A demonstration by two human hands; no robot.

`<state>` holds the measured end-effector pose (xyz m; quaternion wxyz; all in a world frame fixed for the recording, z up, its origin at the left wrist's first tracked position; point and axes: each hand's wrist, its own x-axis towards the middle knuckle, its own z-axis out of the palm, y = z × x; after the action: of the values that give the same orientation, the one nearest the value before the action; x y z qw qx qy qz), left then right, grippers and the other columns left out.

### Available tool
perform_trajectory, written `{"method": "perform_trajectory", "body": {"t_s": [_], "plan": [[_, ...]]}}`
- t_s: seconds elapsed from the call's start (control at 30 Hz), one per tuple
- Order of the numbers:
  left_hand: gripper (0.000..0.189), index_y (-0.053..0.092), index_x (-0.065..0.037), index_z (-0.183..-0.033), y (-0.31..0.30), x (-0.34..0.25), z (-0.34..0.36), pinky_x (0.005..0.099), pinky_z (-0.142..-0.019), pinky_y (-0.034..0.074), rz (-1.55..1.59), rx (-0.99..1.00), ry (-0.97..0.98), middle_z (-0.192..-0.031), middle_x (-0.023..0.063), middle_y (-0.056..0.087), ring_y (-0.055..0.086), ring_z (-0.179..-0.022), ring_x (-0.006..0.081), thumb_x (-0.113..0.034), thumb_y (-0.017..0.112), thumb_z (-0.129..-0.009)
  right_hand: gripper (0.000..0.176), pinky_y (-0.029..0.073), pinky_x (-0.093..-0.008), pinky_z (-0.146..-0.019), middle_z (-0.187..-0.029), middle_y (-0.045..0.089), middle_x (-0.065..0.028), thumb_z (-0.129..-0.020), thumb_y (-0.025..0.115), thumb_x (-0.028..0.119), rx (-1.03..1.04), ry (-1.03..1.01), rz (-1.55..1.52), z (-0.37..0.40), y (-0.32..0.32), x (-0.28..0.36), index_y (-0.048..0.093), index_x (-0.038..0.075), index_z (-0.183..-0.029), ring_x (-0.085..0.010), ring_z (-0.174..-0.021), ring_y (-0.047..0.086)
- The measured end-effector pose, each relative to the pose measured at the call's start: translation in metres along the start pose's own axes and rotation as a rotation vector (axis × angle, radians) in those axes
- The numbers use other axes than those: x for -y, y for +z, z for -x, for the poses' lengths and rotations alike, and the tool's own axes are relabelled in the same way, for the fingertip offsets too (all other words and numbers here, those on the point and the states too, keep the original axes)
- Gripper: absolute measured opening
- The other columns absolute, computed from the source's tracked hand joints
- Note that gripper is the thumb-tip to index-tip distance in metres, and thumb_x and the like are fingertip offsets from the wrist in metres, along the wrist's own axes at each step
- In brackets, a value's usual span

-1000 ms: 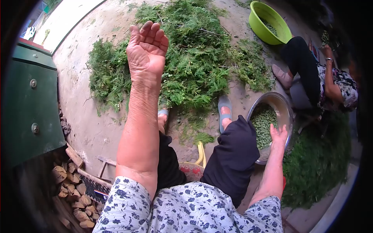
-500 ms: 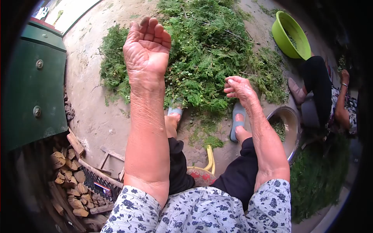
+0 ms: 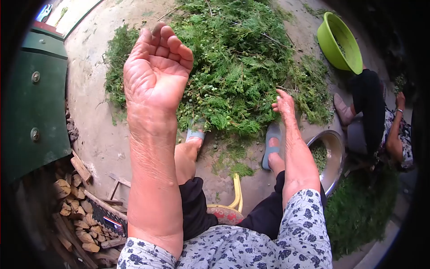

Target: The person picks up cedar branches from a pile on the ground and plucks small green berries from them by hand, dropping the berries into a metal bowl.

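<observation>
own hands 2; metal bowl 1; green tub 1; grey shoes 2

Wide gap between left hand and right hand; branch pile lies across it, loose twigs jutting at the upper right. Strip of ground gives room between left forearm and green cabinet. Right side tighter: metal basin just beside right forearm, open upward; beyond, co-worker's leg and green tub block.
</observation>
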<state>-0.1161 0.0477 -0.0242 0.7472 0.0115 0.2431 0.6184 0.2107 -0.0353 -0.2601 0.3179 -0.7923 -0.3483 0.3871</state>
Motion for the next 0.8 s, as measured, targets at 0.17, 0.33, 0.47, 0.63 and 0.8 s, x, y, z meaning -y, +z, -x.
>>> {"method": "perform_trajectory", "body": {"t_s": [0.17,0.33,0.47,0.63,0.8], "plan": [[0.019,0.056,-0.001,-0.095,-0.002,0.008,-0.003,0.0343,-0.073,0.044,-0.001,0.092,-0.108,-0.085,0.0064,0.058,0.054,-0.075,0.0178,-0.018,0.049,-0.09,0.027,0.05,-0.023,-0.054,-0.092,0.061,-0.0072,-0.085,0.049,0.003,0.077,-0.122,0.222,-0.013,0.025,-0.078,0.057,0.001,-0.11,-0.0115,-0.068,0.057],[0.018,0.057,-0.002,-0.093,0.006,0.026,0.0,0.0307,-0.069,0.046,-0.036,0.054,-0.113,-0.082,0.0052,0.06,0.055,-0.071,0.0155,-0.019,0.051,-0.089,0.024,0.051,-0.0222,-0.059,-0.093,0.062,-0.0101,-0.084,0.054,0.002,-0.101,0.139,-0.396,0.023,-0.006,-0.037,0.058,-0.004,-0.106,-0.0129,-0.071,0.058],[0.018,0.057,-0.003,-0.092,0.012,0.046,0.01,0.0259,-0.062,0.048,-0.157,-0.057,-0.09,-0.079,0.0041,0.061,0.057,-0.067,0.0128,-0.021,0.054,-0.088,0.024,0.052,-0.0275,-0.07,-0.094,0.061,-0.0122,-0.083,0.055,0.002,-0.032,0.042,-0.715,0.046,-0.033,0.01,0.056,-0.009,-0.104,-0.0167,-0.076,0.059],[0.015,0.059,-0.005,-0.093,0.018,0.084,0.031,0.0232,-0.062,0.048,-0.427,-0.165,-0.206,-0.082,0.0046,0.063,0.059,-0.07,0.0118,-0.018,0.056,-0.086,0.025,0.051,-0.0306,-0.077,-0.097,0.06,-0.0126,-0.084,0.055,0.003,0.08,-0.116,-0.868,0.083,-0.055,0.085,0.055,-0.008,-0.107,-0.0177,-0.082,0.058],[0.024,0.059,-0.003,-0.101,0.016,0.12,0.048,0.0285,-0.073,0.045,-0.693,-0.059,-0.408,-0.088,0.005,0.063,0.059,-0.081,0.0128,-0.014,0.062,-0.081,0.026,0.05,-0.0293,-0.078,-0.101,0.059,-0.0111,-0.086,0.053,0.003,0.066,-0.292,-0.99,0.141,-0.054,0.156,0.054,-0.007,-0.11,-0.0167,-0.087,0.058]]}}
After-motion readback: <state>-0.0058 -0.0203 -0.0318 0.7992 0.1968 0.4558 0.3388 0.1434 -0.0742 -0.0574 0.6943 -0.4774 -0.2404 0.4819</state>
